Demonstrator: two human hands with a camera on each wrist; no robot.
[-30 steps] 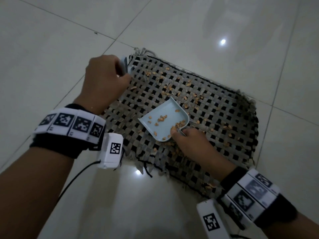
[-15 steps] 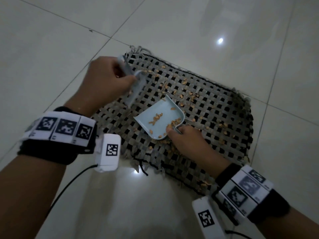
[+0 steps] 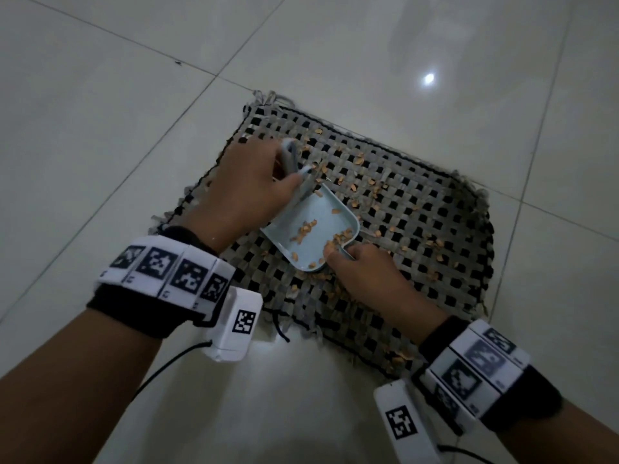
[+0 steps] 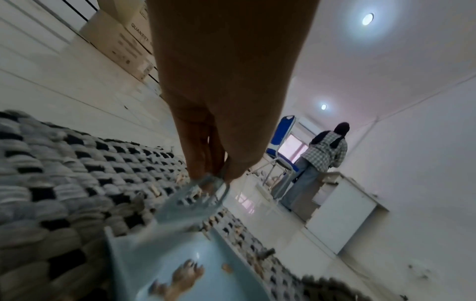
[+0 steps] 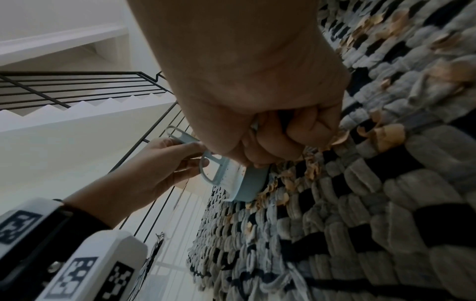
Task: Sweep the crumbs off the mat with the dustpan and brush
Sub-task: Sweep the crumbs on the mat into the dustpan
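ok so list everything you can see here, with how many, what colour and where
mat: one, grey and black woven, on the floor
floor: pale tiles, under the mat
dustpan: one, light blue, on the mat, crumbs inside
brush: one, light blue, at the dustpan's open edge
crumbs: many, tan, scattered on the mat
chair: one, blue, far back
another person: one, checked top, standing far back
boxes: cardboard, count unclear, by the wall
left hand: holds the brush
right hand: grips the dustpan handle

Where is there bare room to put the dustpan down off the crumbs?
Bare floor tile left of the woven mat, and tile beyond its far edge. On the mat it is crowded: crumbs scatter beyond the dustpan, and both hands work there.
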